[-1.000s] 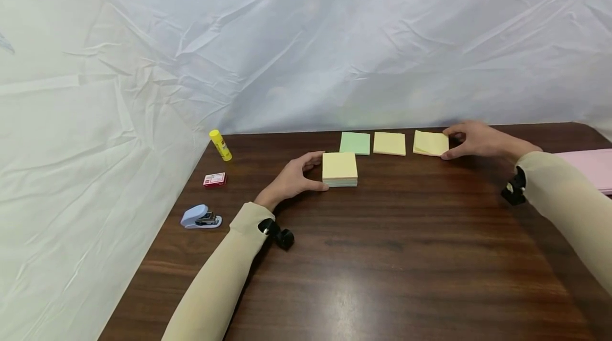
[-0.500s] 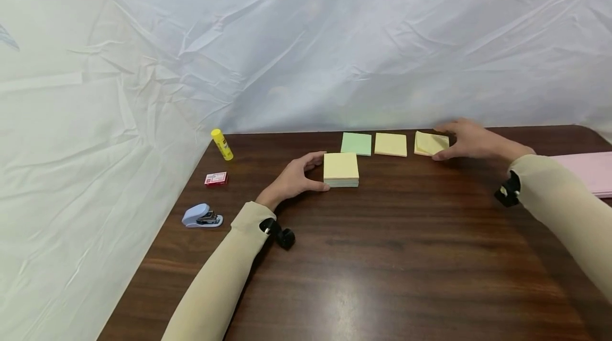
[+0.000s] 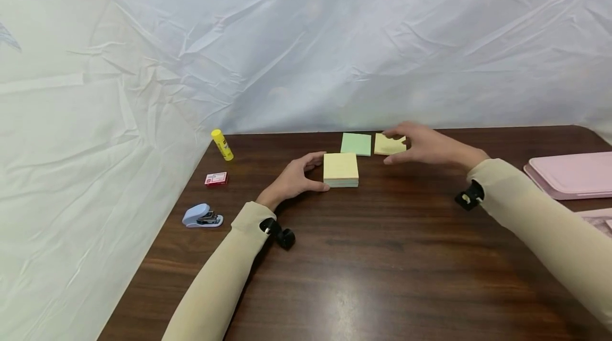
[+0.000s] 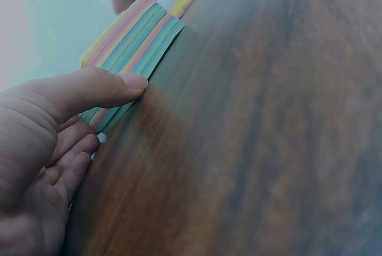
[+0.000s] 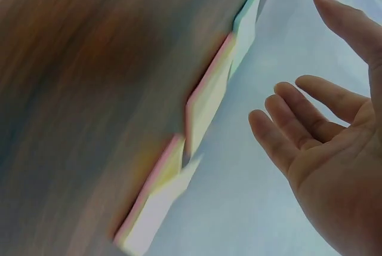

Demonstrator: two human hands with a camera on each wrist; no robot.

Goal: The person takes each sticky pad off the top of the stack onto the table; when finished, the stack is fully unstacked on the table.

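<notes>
A thick sticky-note pad [image 3: 340, 169] with a yellow top lies on the dark wooden table [image 3: 373, 256]. My left hand [image 3: 319, 171] holds it from the left, thumb on its near side and fingers round the far side. The left wrist view shows the pad's [image 4: 131, 47] coloured layers under my thumb [image 4: 113, 86]. Behind the pad lie a green note [image 3: 356, 144] and a yellow note [image 3: 388, 145]. My right hand [image 3: 397, 147] hovers open over the yellow note, holding nothing. In the right wrist view its fingers [image 5: 292, 113] are spread beside the row of notes [image 5: 209, 101].
At the table's left edge lie a yellow glue stick [image 3: 222, 144], a small red box [image 3: 215, 178] and a pale blue stapler [image 3: 201, 216]. A pink tray [image 3: 571, 173] sits at the right edge. Crinkled white sheeting [image 3: 306, 43] closes off the back and left.
My right hand has let go of the rightmost yellow note and moved left, now over the middle yellow note. The left hand and the pad have stayed put.
</notes>
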